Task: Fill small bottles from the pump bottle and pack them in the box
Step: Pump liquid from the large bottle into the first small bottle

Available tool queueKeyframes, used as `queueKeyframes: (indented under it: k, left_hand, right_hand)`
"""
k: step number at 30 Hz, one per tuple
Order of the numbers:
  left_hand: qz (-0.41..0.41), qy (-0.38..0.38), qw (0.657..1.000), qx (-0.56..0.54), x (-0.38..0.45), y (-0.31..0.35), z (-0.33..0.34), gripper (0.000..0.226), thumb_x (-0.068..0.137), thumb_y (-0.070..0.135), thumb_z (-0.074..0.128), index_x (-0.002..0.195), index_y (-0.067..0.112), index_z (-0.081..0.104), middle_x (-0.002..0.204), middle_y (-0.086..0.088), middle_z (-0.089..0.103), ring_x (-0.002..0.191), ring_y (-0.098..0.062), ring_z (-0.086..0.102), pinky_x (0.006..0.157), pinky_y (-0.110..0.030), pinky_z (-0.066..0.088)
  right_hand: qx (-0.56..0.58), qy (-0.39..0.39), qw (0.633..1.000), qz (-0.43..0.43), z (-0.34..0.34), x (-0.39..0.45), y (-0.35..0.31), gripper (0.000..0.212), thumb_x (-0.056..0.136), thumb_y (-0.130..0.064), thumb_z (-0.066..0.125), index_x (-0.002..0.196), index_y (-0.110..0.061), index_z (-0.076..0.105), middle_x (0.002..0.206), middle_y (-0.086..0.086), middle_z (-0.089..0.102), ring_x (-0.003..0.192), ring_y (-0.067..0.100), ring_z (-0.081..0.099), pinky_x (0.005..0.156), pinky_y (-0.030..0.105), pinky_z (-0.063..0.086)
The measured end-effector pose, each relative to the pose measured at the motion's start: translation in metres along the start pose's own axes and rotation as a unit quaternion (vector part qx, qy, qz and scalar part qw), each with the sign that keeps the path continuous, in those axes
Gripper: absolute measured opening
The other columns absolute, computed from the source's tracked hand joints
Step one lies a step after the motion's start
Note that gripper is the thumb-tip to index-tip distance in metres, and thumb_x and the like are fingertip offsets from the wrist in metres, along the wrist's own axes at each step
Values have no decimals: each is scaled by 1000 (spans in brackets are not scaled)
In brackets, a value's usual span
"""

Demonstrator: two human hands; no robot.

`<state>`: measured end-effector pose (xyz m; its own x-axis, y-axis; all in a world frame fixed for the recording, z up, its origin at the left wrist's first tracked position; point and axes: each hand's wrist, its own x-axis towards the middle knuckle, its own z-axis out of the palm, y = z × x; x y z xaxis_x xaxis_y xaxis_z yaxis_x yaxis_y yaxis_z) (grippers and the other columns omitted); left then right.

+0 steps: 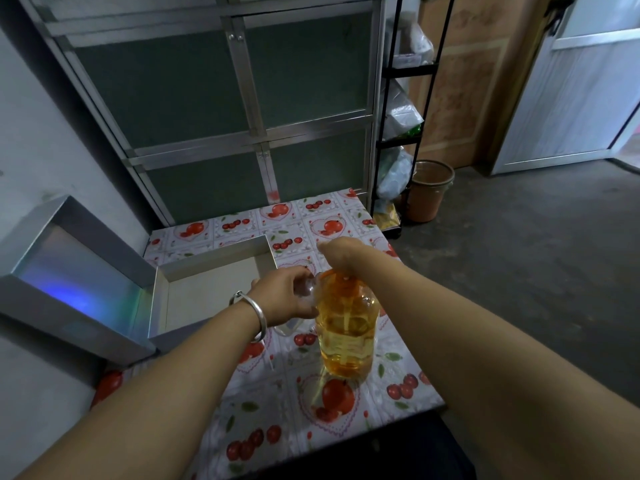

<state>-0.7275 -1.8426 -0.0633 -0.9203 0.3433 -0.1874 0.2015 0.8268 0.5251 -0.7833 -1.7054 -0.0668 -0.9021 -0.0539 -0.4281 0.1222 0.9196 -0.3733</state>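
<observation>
A clear pump bottle (346, 334) with amber liquid and an orange pump head stands on the table's middle. My right hand (341, 252) rests on top of the pump head, fingers bent down over it. My left hand (285, 296), with a silver bangle at the wrist, holds a small clear bottle (306, 289) against the left side of the pump's spout. The silver box (162, 303) lies open just left of my left hand, its inside bare. Its lid (72, 271) stands tilted up at the far left.
The table (398, 386) has a fruit-print cloth and ends close on the right and front. Another clear item (287, 329) lies below my left hand. A metal-framed cabinet stands behind. A black shelf rack (398, 143) and an orange bucket (427, 192) stand at the right.
</observation>
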Motion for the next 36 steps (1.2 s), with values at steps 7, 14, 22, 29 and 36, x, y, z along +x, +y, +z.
queueKeyframes:
  k: [7,14,22,29,36]
  left_hand:
    - [1,3,1000,19,4,-1,0,39,66,30,78,100,21,59,93,4,61,91,-19,58,90,-45,48]
    - [2,5,1000,19,0,0,1,38,68,30,77,100,19,59,95,1,62,93,-20,58,90,-42,48]
    - [1,0,1000,27,2,-2,1,37,68,31,77,99,23,58,90,7,57,90,-18,56,91,-44,47]
    - [1,4,1000,14,3,2,-3,41,68,29,77,104,21,58,96,4,60,94,-19,57,92,-43,46]
    - [-2,-6,1000,26,3,1,1,38,67,30,77,98,19,59,92,2,60,91,-20,57,90,-45,47]
  right_hand:
    - [1,87,996,32,9,8,1,33,93,-15,38,122,-14,54,107,7,53,101,27,49,109,53,25]
    - [-13,4,1000,10,5,11,-3,52,96,-14,36,147,-19,25,146,14,37,133,37,35,110,61,24]
    - [1,83,996,37,9,1,1,35,93,-17,37,124,-17,53,123,7,54,118,29,47,111,56,15]
    - [86,22,996,31,-1,-3,-4,45,96,-14,35,141,-7,37,133,17,49,119,35,48,105,52,38]
    - [10,77,996,45,8,0,-1,33,93,-17,39,120,-10,56,102,10,55,92,25,50,107,53,31]
